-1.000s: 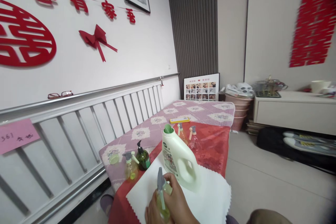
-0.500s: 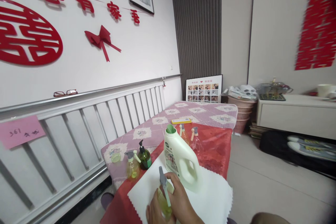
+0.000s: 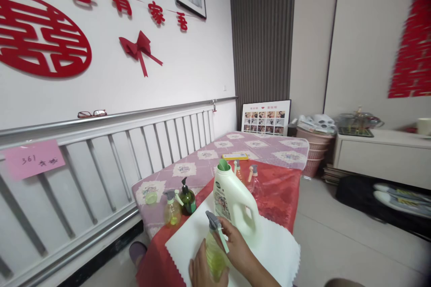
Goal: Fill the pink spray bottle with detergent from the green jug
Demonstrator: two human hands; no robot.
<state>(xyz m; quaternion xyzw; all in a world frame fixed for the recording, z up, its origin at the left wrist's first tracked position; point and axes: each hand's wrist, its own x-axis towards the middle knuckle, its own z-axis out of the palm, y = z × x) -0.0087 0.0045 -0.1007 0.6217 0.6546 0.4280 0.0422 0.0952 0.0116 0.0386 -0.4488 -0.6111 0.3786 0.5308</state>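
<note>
A clear spray bottle [image 3: 215,255] with yellow-green liquid in it stands near the front of the white mat [image 3: 279,255]. My left hand [image 3: 204,267] wraps round the bottle's body from the left. On its grey spray head [image 3: 213,220], with a pale green trigger, the fingers of my right hand [image 3: 234,240] are closed. Just behind is a large pale green jug [image 3: 237,202] with a handle, its mouth uncapped and a green spout inside. Left of the mat are another spray bottle [image 3: 172,210] holding a little yellow liquid and a dark green pump bottle [image 3: 187,198].
An orange-tinted spray bottle [image 3: 238,170] and a pink one [image 3: 255,184] stand behind the jug on red cloth [image 3: 281,184]. A green cap [image 3: 151,197] and a yellow-edged box [image 3: 235,157] lie on the patterned tablecloth [image 3: 208,154]. A white railing [image 3: 111,170] runs along the left.
The spray head sits a little higher and is turned, its trigger now pointing more to the right. My right hand has moved slightly up with it. The whole view has shifted somewhat.
</note>
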